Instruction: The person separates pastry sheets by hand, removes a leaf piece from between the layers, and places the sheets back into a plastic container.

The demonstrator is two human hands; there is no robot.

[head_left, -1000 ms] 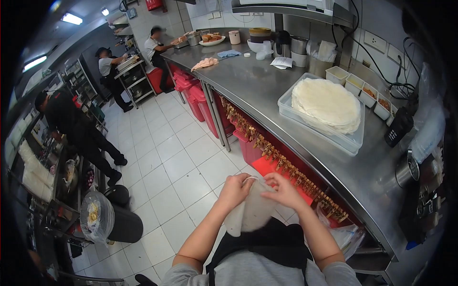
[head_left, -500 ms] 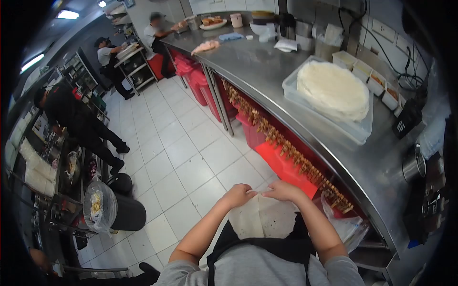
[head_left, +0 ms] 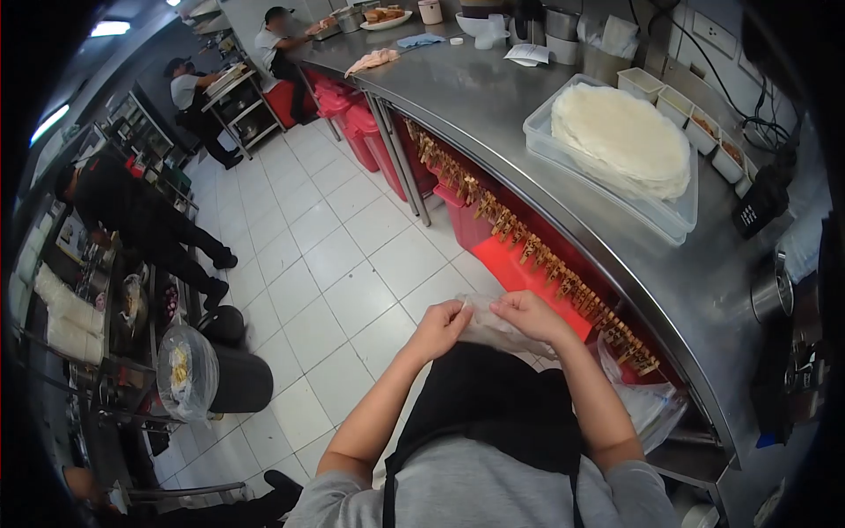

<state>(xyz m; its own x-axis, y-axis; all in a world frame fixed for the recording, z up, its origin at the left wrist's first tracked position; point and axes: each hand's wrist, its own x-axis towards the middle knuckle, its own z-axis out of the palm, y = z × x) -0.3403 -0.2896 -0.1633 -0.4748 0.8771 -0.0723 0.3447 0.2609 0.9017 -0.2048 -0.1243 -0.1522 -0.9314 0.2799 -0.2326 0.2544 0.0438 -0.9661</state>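
A thin, pale, translucent sheet (head_left: 493, 328) hangs between my two hands, above the floor in front of my black apron. My left hand (head_left: 443, 327) pinches its edge on the left. On the right, my right hand (head_left: 526, 315) grips the same edge, its fingers closed. Up on the steel counter to the right, a stack of round white sheets (head_left: 621, 141) lies in a clear plastic tub (head_left: 538, 137). Small containers (head_left: 675, 106) with food in some of them stand behind the tub.
Wooden clips (head_left: 529, 247) hang in a row along the counter's (head_left: 458, 107) front edge. Red bins (head_left: 377, 150) stand beneath it. A lined bin (head_left: 242, 384) is at the left. Several people work at left and far back; one (head_left: 132, 207) wears black.
The sheet hung down in front of the apron before; now it stretches away from me over the floor. Both hands have moved slightly forward, still gripping it. The camera view has shifted.
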